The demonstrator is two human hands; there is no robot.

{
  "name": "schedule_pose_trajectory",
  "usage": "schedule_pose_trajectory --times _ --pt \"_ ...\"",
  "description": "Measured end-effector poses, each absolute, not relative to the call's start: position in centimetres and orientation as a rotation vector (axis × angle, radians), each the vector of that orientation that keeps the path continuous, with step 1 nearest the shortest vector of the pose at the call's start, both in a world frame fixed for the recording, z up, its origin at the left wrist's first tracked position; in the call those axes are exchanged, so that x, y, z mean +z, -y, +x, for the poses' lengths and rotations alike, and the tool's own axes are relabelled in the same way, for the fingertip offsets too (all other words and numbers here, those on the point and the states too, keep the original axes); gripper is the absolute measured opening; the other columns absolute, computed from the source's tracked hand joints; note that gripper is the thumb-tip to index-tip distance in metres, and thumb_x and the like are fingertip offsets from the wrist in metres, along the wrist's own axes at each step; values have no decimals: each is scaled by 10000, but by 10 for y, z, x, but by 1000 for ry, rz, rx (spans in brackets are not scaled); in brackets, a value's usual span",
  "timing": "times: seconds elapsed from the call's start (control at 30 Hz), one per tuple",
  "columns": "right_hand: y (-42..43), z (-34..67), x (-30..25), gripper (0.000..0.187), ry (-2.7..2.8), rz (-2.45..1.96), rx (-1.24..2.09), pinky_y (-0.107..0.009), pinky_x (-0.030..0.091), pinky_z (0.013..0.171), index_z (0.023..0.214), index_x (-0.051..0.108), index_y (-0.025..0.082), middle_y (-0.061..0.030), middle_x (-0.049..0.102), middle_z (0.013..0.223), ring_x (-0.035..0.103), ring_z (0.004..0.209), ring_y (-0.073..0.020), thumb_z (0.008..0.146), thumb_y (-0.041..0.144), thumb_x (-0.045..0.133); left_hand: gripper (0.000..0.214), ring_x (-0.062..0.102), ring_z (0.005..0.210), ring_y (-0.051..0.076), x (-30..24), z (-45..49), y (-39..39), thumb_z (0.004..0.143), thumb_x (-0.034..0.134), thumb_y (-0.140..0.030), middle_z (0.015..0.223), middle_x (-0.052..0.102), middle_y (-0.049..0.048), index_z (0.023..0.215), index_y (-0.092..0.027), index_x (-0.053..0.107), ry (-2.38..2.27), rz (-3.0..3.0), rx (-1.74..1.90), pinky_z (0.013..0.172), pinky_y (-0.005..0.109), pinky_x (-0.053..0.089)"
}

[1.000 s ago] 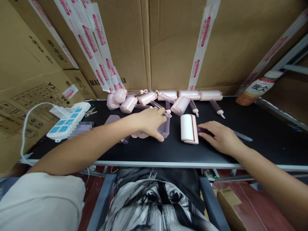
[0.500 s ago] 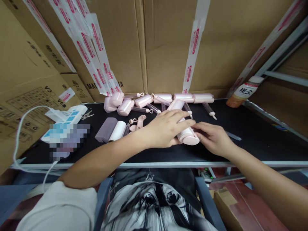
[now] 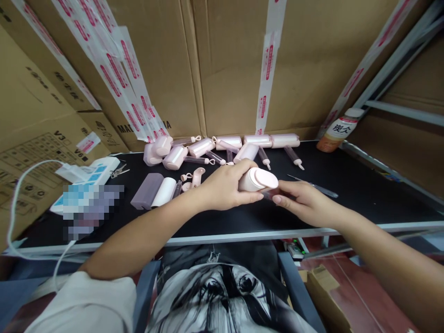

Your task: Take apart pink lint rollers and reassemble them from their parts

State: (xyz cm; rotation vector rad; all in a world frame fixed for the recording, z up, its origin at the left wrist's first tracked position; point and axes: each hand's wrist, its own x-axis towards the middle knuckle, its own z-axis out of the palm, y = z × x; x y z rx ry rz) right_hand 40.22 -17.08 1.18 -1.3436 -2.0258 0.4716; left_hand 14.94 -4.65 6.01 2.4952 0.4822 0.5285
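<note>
My left hand is wrapped round a pale pink lint roller, whose rounded end cap faces up towards me. At the roller's lower right edge, the fingers of my right hand pinch a part that looks translucent and is mostly hidden. Left of my hands lie a purple translucent cover, a white roll and a small curved pink piece. Just behind the held roller rests another pink lint roller.
Several pink rollers and clear purple handles line the back of the black table. Tweezers lie right of my hands, a drink bottle stands far right. A power strip and keys are left; cardboard rises behind.
The held lint roller has been tipped so that its end cap points more upward. My left hand has shifted its grip to the roller's side; the tweezers show more fully. The view has moved slightly.
</note>
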Motion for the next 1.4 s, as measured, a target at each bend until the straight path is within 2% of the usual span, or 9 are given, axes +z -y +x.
schedule_pose_trajectory --times 0.17,0.4,0.77,0.87,1.07,1.13,1.23,1.3,1.4 --pt "174 421 6 480 1832 -1418 634 -316 579 719 1288 768 221 -69 800 968 722 790 -210 989 591 711 504 704 937 248 56 150 47 827 819 -516 1082 751 45 1178 -215 616 -614 2264 682 823 351 522" --pt "174 435 -10 495 1267 -1223 1089 -276 527 521 1048 800 188 -46 715 750 617 561 -150 951 669 734 454 655 866 220 54 152 38 785 805 -459 966 703 29 1092 -202 590 -706 1963 830 800 350 509" --pt "175 413 1 511 1068 -1182 1317 -236 384 394 822 646 193 10 615 593 503 409 -116 872 673 815 560 722 927 255 50 151 34 776 857 -471 1040 748 66 1183 -210 576 -716 1796 877 855 404 592" --pt "177 410 1 509 1275 -1241 1075 -270 434 441 760 601 215 0 621 609 548 451 -137 938 672 738 575 733 882 248 55 152 35 760 868 -430 994 753 57 1193 -214 557 -729 1670 864 822 405 610" --pt "185 413 0 348 1756 -1407 -86 -399 579 712 880 734 253 -112 786 846 739 757 -266 997 577 686 434 694 665 202 65 147 36 768 827 -342 812 713 27 1086 -203 567 -685 1351 620 645 379 615" --pt "185 408 1 437 1664 -1345 142 -409 613 713 1024 755 250 -123 804 926 769 805 -287 965 678 687 482 694 665 201 65 145 34 758 840 -352 818 706 16 1109 -216 538 -691 1352 664 638 375 617" --pt "180 394 4 720 1320 -1197 894 -376 622 550 1239 714 224 -119 812 946 768 700 -269 887 849 656 548 723 785 230 62 143 30 780 825 -409 929 709 33 1185 -223 505 -707 1497 768 726 404 635" --pt "178 384 8 628 1096 -1162 1170 -315 582 466 1122 727 205 -93 797 862 714 585 -210 865 777 753 565 736 989 287 64 141 30 823 772 -409 1106 719 91 1279 -206 507 -778 1732 825 870 465 634" --pt "177 371 15 436 929 -1169 1205 -244 538 438 916 721 189 -49 753 751 635 513 -138 811 564 917 597 602 1382 391 71 138 45 904 709 -354 1438 636 177 1441 -207 494 -911 2306 987 1137 577 510"
